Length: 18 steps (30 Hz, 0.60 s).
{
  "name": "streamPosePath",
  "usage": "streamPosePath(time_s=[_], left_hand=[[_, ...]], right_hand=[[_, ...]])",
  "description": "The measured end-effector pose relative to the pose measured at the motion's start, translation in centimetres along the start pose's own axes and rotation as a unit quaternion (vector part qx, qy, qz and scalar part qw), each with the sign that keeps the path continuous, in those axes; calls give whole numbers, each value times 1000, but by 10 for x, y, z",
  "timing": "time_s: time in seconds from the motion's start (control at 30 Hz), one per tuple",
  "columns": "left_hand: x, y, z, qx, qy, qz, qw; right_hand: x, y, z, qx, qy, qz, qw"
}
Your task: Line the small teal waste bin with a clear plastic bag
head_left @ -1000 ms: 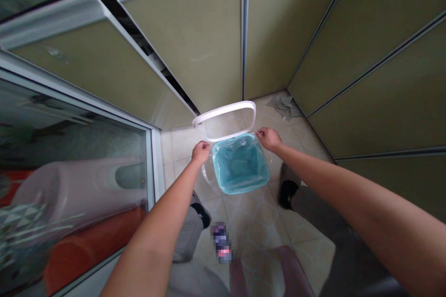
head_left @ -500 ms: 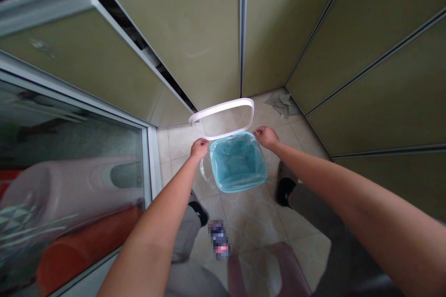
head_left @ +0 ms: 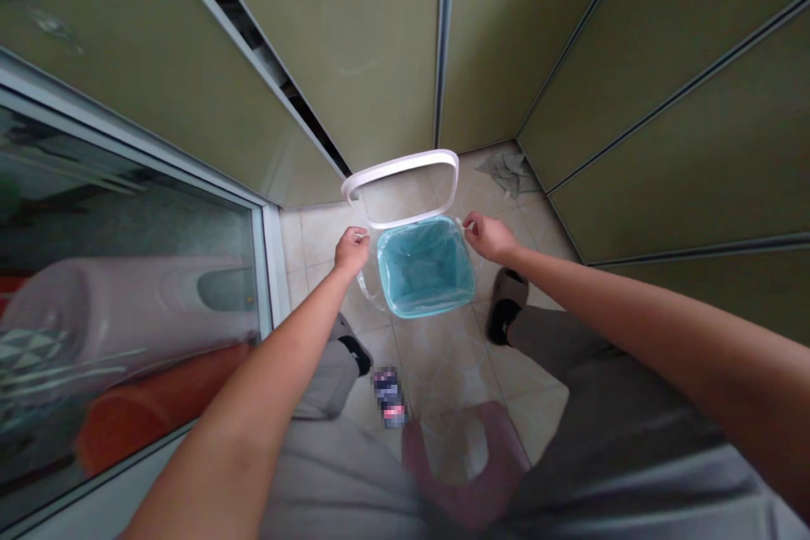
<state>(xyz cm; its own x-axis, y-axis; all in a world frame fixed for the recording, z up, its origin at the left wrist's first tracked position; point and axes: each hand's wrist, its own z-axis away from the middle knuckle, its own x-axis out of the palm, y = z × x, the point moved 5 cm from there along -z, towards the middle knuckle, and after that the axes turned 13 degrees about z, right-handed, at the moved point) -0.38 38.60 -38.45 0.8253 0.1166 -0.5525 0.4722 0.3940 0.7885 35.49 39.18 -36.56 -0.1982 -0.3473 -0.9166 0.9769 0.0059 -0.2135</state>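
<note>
Between my feet stands a light-blue trash can (head_left: 425, 268), lined with a clear plastic bag (head_left: 373, 291) whose edge hangs outside the rim on the left. A white rim ring (head_left: 452, 173) is tilted up at the can's far edge. Beyond the can's far left corner, my left hand (head_left: 353, 251) is closed, its fingers pinching the clear bag. On the far right corner, my right hand (head_left: 488, 234) is likewise closed with thumb and finger on the bag's edge. The bag's film between hands and can is thin and hard to follow.
Olive cabinet panels (head_left: 329, 34) rise ahead and to the right. A glass door (head_left: 126, 287) stands at left. A grey cloth (head_left: 510, 173) lies in the far corner. A pixelated object (head_left: 390, 396) is on the tiled floor, near a pink stool (head_left: 456, 498) beneath me.
Both hands have drawn slightly outward from the can, holding the bag. The view has tilted, so the can appears higher and more of my legs and the pink stool shows.
</note>
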Motion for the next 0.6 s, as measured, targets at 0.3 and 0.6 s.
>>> streamPosePath(time_s=[0.3,0.6], left_hand=[[29,19,137,257,-263,-249,896],[47,24,163,234,-290,-329,868]], right_hand=[[45,-58,122,-215,-170,130,953],[64,-62,125,-143,-148,98,974]])
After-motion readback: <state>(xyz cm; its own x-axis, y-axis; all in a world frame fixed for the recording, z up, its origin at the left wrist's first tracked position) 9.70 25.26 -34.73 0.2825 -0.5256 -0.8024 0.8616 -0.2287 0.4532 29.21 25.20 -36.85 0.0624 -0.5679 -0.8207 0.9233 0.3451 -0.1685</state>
